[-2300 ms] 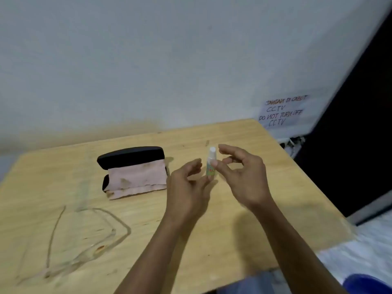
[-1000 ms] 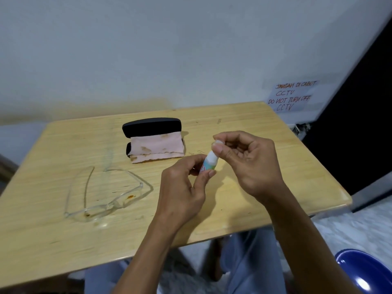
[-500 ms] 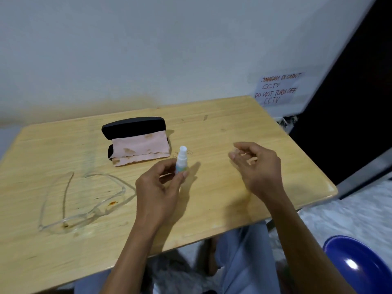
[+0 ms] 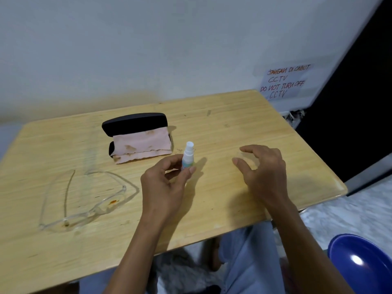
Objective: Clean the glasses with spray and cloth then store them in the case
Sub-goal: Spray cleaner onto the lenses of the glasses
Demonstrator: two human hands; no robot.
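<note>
White-nozzled spray bottle, left hand

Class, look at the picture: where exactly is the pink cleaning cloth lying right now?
In the head view the pink cloth is left of centre on the wooden table, draped over the open black glasses case, beyond the clear glasses.

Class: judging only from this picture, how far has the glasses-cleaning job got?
Done: the spray bottle shows a bare nozzle, and the case lies open. In hand: the left hand holds the bottle upright; the right hand hovers. Left: the stained glasses and the cloth lie untouched.
</note>
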